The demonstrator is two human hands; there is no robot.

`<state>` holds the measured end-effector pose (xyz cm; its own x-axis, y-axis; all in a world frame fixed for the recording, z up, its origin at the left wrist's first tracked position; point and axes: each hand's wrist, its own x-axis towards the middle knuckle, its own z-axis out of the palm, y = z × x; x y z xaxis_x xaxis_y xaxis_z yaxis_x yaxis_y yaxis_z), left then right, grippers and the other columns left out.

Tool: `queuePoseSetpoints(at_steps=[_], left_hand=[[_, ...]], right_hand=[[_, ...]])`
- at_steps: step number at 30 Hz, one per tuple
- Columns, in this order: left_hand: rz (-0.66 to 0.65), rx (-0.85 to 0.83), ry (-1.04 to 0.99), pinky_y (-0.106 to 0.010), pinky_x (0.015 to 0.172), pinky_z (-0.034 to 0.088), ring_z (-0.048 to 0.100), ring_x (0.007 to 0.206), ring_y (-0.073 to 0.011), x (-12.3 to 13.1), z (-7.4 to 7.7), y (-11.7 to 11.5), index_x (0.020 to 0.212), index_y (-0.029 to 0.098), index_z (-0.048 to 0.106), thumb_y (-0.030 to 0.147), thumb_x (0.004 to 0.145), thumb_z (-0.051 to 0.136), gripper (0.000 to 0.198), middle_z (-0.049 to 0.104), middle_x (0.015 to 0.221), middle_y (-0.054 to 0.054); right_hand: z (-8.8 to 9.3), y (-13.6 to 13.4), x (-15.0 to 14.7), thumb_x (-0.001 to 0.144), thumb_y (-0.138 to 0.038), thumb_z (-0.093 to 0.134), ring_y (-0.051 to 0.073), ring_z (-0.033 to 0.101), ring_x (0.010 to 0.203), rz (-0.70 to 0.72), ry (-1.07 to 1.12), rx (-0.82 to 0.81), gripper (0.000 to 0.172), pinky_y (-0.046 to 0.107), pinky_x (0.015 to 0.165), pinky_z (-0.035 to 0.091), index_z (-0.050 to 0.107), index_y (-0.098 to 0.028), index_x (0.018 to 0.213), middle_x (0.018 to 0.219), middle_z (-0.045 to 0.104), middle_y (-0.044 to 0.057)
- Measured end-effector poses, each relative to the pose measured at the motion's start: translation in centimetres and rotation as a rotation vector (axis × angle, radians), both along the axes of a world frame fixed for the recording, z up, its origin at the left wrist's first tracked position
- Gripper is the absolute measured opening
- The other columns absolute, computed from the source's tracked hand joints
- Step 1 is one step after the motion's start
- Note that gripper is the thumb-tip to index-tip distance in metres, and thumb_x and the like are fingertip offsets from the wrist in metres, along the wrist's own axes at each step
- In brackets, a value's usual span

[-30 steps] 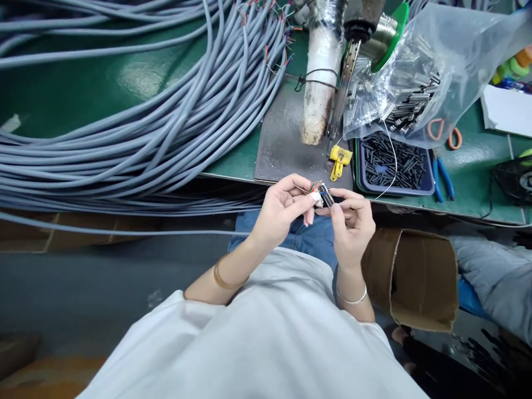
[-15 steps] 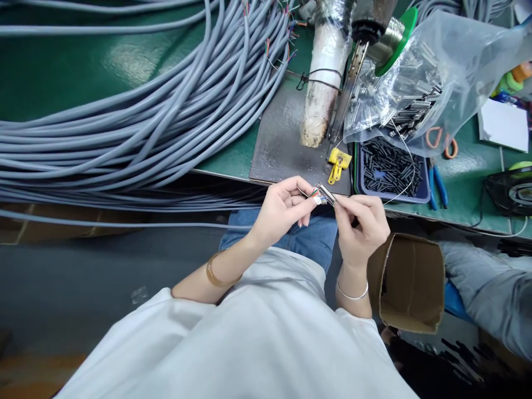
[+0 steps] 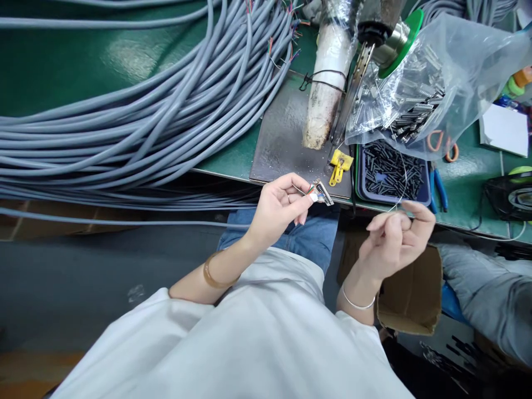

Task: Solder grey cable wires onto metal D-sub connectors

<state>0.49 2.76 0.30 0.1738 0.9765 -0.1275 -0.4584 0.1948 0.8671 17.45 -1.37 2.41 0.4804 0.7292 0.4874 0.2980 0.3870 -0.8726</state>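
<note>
1. Nearest you, your left hand (image 3: 278, 208) is pinching the small silver-metal connector with short coloured wires at its back (image 3: 321, 193). Thumb and fingers are closing on its wire end. It is hovering over your lap, just short of the green bench (image 3: 62, 61) edge.
2. Your right hand (image 3: 397, 238) is hanging well apart from the connector, above the brown cardboard box (image 3: 411, 299). Its fingers are loosely curled and gripping nothing I can make out. A thin silvery wire (image 3: 405, 177) is ending just by the fingertips; whether it is touching them I cannot tell.
3. By my reading, you are pausing between handling steps on the connector. The next move is calling for a steady left-hand pinch and a precise approach from the free hand.
4. Farther off, the dark metal plate (image 3: 282, 138), the yellow plastic clip (image 3: 339, 165) and the blue tray of small black pieces (image 3: 426, 191) are lying on the bench, with grey cables (image 3: 145, 122) sprawling to the left.
</note>
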Motion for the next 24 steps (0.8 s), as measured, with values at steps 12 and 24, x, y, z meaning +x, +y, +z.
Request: queuePoseSetpoints(at_steps=[12,24], left_hand=[[0.013,0.007,-0.066,-0.016,0.036,0.039,0.052,0.038,-0.0047,0.0,0.3,0.3,0.078,0.017,0.059,0.028,0.075,0.085,0.029,0.067,0.064,0.003],[0.011,0.023,0.030,-0.015,0.038,0.042,0.054,0.039,-0.0063,0.4,-0.2,0.5,0.080,0.018,0.059,0.030,0.078,0.083,0.027,0.059,0.053,0.006]], right_hand=[[-3.2,1.0,-2.0,0.089,-0.015,0.069,0.019,0.077,0.096,0.184,-0.318,-0.079,0.010,0.035,0.082,0.067,0.065,-0.022,0.094,0.107,0.076,0.004],[-3.3,1.9,-2.2,0.090,-0.013,0.067,0.017,0.077,0.092,0.140,-0.292,-0.027,0.011,0.032,0.077,0.067,0.063,-0.022,0.094,0.101,0.077,0.003]])
